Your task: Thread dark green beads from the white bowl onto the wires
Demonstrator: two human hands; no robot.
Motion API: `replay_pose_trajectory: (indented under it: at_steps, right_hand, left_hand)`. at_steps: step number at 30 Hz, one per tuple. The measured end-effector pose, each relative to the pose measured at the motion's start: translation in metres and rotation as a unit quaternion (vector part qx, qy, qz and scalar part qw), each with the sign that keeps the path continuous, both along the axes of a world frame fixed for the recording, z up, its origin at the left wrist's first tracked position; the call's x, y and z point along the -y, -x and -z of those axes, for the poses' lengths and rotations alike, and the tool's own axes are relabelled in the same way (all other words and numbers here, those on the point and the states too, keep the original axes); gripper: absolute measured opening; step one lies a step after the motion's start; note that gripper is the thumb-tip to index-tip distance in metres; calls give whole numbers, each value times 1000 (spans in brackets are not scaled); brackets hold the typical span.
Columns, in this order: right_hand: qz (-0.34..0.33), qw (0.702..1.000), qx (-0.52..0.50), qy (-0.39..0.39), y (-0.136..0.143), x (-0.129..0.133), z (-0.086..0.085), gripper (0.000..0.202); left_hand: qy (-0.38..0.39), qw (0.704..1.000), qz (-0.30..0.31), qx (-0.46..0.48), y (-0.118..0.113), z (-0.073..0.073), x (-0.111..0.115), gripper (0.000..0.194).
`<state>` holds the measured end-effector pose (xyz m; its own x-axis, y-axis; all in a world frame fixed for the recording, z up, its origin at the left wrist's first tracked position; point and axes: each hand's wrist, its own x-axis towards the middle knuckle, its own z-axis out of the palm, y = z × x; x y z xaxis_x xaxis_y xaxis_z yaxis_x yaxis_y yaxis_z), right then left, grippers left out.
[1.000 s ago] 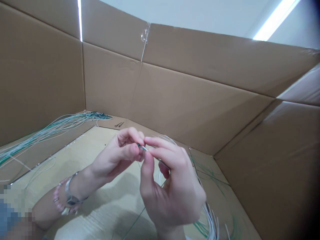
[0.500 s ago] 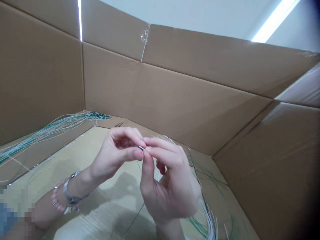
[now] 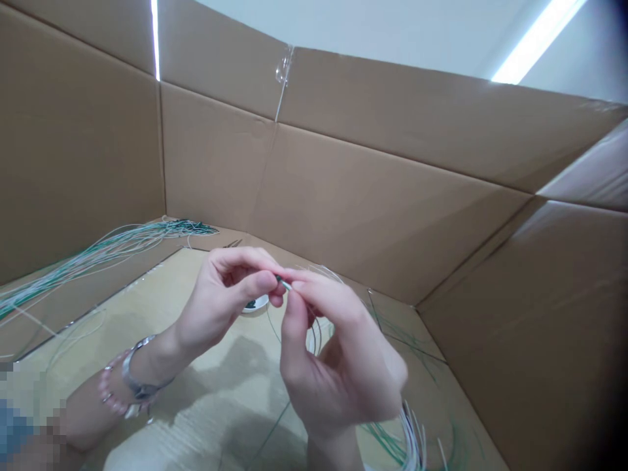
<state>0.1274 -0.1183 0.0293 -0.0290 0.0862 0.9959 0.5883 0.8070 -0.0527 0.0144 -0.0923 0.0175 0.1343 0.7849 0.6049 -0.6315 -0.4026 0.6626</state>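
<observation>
Green-and-white strand [image 3: 286, 285] pinched between two hands

Left hand [image 3: 223, 291] nips the dark green end, right hand [image 3: 343, 356] the paler one, over a light board [image 3: 169, 288]. Beyond sits a white dish [image 3: 257, 307], partly hidden; a wire bundle [image 3: 122, 245] lies leftward.

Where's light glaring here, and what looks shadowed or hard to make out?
Head view: bright strips glare at upper right and left. Head view: shadows lie on the pale board below the left hand. Head view: the thin piece pinched between that hand and the right hand is too small to identify.
</observation>
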Motion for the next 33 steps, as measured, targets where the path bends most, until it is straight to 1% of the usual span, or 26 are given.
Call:
replay_pose_trajectory:
  at_steps: [3,6,13,17,24,27,30,33]
  right_hand:
    - [41,999,15,-9,0,4,-1,15]
    - [59,998,20,-9,1,6,-2,13]
    - [74,997,28,3,-1,9,-3,14]
    - [70,997,29,2,-1,9,-3,12]
    - [92,994,45,25,-2,8,-3,12]
    - [92,994,50,29,-5,10,-4,13]
    - [89,994,50,23,-9,12,-5,12]
    - [93,993,66,16,-11,11,-5,11]
  left_hand:
    - [-16,1000,-6,-3,1,2,-2,3]
    - [-39,999,-14,-9,1,4,-3,4]
    - [-84,995,-39,-27,5,4,-5,6]
    - [-97,993,-51,-41,7,4,-7,7]
    - [-121,988,-85,-50,5,4,-7,11]
    - [-163,975,-126,-79,8,2,-6,14]
    - [-215,948,-198,-122,14,-1,-7,18]
    - [-240,929,-238,-149,18,-3,-7,17]
